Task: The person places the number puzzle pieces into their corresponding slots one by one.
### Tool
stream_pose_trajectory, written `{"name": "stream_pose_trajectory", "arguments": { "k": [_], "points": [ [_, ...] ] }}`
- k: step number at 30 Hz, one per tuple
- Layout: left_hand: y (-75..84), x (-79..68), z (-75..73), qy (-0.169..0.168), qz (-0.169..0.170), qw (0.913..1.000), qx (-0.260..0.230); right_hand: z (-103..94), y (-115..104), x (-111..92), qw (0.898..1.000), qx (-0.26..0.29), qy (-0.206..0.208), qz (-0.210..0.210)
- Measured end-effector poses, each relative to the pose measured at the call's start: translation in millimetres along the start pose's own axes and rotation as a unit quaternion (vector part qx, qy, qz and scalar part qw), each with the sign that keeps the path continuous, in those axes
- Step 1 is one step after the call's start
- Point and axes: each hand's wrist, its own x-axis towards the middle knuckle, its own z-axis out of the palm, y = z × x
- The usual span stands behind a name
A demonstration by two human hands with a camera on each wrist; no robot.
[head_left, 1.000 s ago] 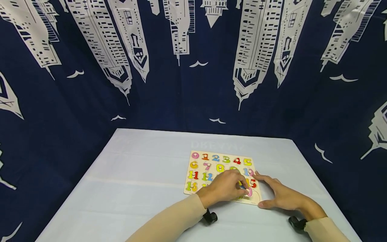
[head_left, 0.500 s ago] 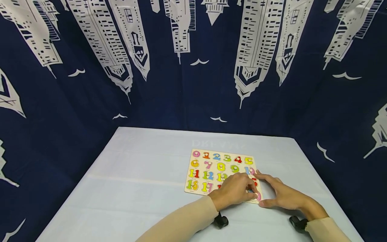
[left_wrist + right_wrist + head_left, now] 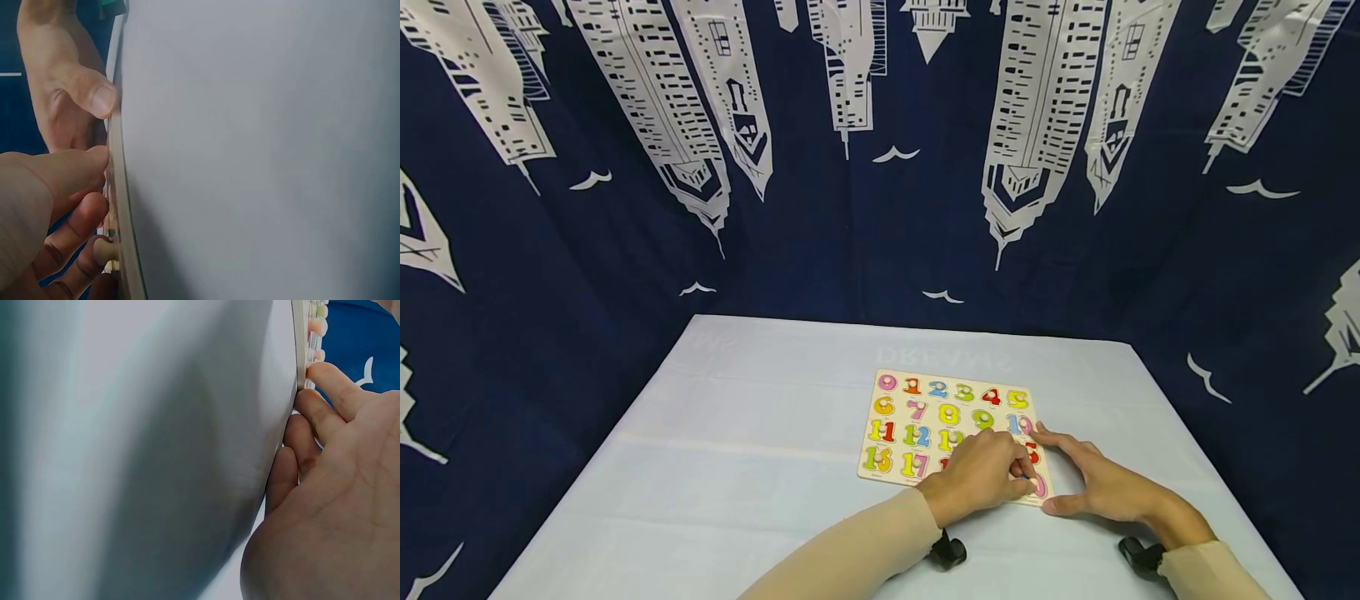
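A wooden number puzzle board [image 3: 932,417] lies flat on the table, filled with colourful numeral pieces. My left hand [image 3: 983,468] is over its lower right part, thumb and forefinger pinching a number puzzle piece [image 3: 1040,486] whose pink 0 shows at the corner. The rest of that piece is hidden by the fingers. In the left wrist view, a round wooden knob [image 3: 105,250] stands up from the board beside the curled fingers. My right hand [image 3: 1101,483] rests at the board's right edge, its fingers extended and its thumb at the lower corner.
The white table [image 3: 737,467] extends around the board, with its far edge against a dark blue curtain [image 3: 850,250] printed with white buildings and birds. Small black cameras sit at the left wrist [image 3: 950,551] and the right wrist [image 3: 1141,555].
My left hand has moved right and slightly down, carrying the number puzzle piece to the board's lower right corner. Over the last half second it has hardly moved. The right hand stays at the edge.
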Motion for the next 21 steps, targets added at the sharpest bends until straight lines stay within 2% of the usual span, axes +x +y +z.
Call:
{"name": "stream_pose_trajectory", "arguments": {
  "k": [6, 10, 14, 17, 21],
  "points": [
    [-3.8, -8.4, -12.3, -0.016, 0.010, 0.9998, -0.012, -1.3, 2.1, -5.3, 1.000, 0.004, 0.002, 0.010],
    [-15.5, -18.4, -30.0, 0.002, 0.009, 0.9997, -0.024, -0.5, 4.6, -8.3, 1.000, 0.014, 0.003, 0.017],
    [-40.1, -34.8, -54.8, 0.035, -0.004, 0.9990, -0.030, 4.7, 6.2, -8.8, 1.000, 0.019, 0.010, 0.020],
    [-65.5, -51.1, -77.5, 0.052, -0.022, 0.9981, -0.027, 8.8, 5.0, -10.1, 1.000, 0.012, 0.022, 0.016],
    [-102.5, -77.3, -111.4, 0.075, -0.056, 0.9954, -0.021, 14.4, -4.1, -12.7, 0.998, -0.025, 0.058, 0.006]
  ]
}}
